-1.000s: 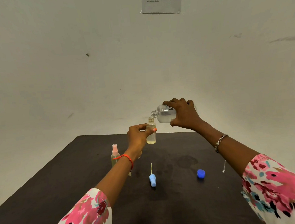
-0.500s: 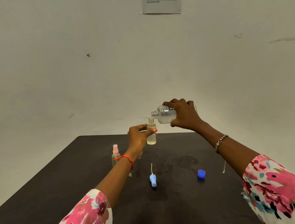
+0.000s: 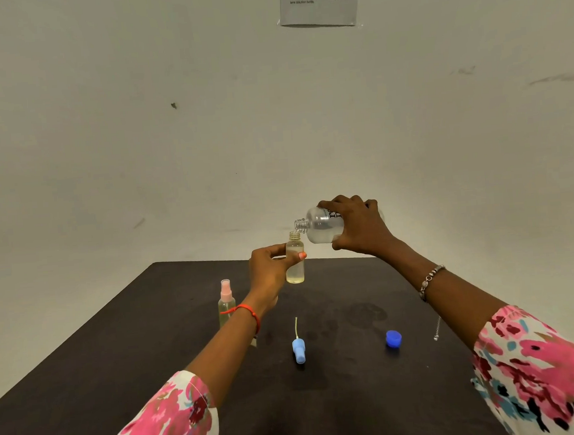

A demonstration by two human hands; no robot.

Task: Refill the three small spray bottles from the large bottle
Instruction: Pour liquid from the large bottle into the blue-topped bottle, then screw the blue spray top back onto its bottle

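A small clear plastic spray bottle with its cap off (image 3: pixel 295 263) is held upright just above centre of the frame, pinched between thumb and fingers of the left hand (image 3: pixel 269 273), which is closed around its body; pale yellowish liquid is seen inside it, up to near the shoulder. Right beside it, a large clear plastic bottle with dark lettering (image 3: pixel 320 226) is tipped almost level, gripped from above by the right hand (image 3: pixel 360 227), fingers wrapped over its body and thumb under it. Its open threaded neck is placed just above the small bottle's mouth; whether the 2 touch cannot be told.

Below, on the dark brown table (image 3: pixel 120 385), a second small spray bottle with a pink pump top (image 3: pixel 226 302) is seen standing left of centre, partly hidden by the left wrist. A light blue spray pump with its thin dip tube (image 3: pixel 298 348) is lying flat at lower centre, and a round dark blue screw cap (image 3: pixel 393 338) is resting to its right, well apart. A printed paper sheet (image 3: pixel 318 0) is fixed to the wall at the top of the frame.
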